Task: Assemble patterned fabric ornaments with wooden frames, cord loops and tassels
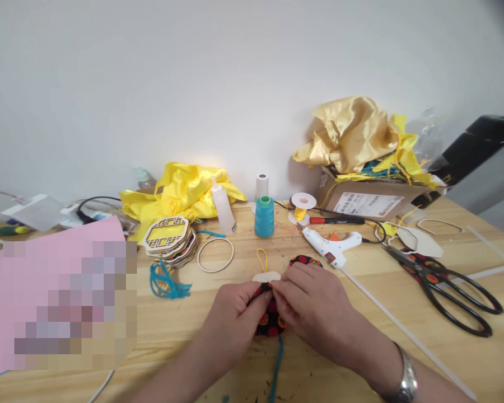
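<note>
Both my hands grip a piece of black fabric [272, 323] patterned with red and orange flowers, low in the middle of the view. My left hand [233, 310] pinches its upper left edge. The fingers of my right hand [308, 296] are closed at its top, close to my left thumb. Between the fingertips, the exact grip is partly hidden. A whitish flat piece [266, 277] and a yellow cord loop [262, 259] show just beyond the fabric. From its lower edge hangs a teal cord [278, 364]. More of the patterned fabric shows behind my right hand.
A white glue gun [334, 246] and large black scissors [445, 288] lie to the right. Ahead stand a teal thread cone [264, 217] and a squeeze bottle [223, 208]. Stacked wooden frames [168, 238] and a wooden ring [215, 256] are left; a fabric-filled cardboard box [330, 193] is back right.
</note>
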Demonstrator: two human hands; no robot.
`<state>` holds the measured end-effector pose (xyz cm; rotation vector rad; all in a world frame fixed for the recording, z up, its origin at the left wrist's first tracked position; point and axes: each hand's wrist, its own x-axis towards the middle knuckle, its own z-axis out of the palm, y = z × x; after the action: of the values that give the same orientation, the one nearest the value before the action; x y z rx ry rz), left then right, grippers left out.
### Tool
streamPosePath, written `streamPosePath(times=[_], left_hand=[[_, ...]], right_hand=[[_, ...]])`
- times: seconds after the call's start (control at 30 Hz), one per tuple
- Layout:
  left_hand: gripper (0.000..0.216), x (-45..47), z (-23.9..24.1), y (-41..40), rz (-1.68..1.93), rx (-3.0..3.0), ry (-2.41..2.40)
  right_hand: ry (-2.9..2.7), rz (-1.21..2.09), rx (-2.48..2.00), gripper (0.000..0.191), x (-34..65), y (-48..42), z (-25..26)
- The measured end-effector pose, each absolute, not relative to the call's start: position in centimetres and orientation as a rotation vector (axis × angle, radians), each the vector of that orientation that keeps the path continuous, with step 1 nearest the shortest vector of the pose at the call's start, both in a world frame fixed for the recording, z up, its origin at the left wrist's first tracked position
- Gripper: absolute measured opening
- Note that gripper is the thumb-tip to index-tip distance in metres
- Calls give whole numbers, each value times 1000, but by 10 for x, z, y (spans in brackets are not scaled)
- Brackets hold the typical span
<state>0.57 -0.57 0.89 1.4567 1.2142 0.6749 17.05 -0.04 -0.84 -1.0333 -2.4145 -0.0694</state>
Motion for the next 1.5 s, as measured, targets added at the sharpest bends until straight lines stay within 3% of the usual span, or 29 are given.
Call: streamPosePath(times=[0.23,0.4,0.47,0.6,0.7,0.8,0.9,0.97,1.13,1.33,1.5], left_hand=[[27,7,9,-5,738,1379,1181],[21,5,10,-3,784,971,1193],[24,4,8,-1,857,799,1179],[26,0,5,4,1039,634,1111],[25,-1,5,5,1095,607,1064],[24,0,6,4,1134,603,1052],[24,2,7,1,1132,614,1047],[24,3,7,0,1090,644,1058],[18,0,8,-3,904,771,1079],[11,1,7,-2,799,965,1160],[19,-1,4,1,929,862,1209]], right_hand=[[-2334,-89,-1070,15,170,2,-14],[-1981,-91,-1307,21,193,18,3],[-1890,118,-1268,21,199,17,14],[-2291,1006,-745,26,194,-2,26],[-2471,1256,-590,21,186,-11,25],[-2261,1219,-1011,6,183,-4,20],[-1861,1196,-1328,21,183,8,13],[-1688,1251,-1318,26,181,13,9],[-1670,1293,-1218,12,181,10,10],[-1818,1132,-1273,19,183,10,14],[-1808,1339,-1316,26,180,10,12]])
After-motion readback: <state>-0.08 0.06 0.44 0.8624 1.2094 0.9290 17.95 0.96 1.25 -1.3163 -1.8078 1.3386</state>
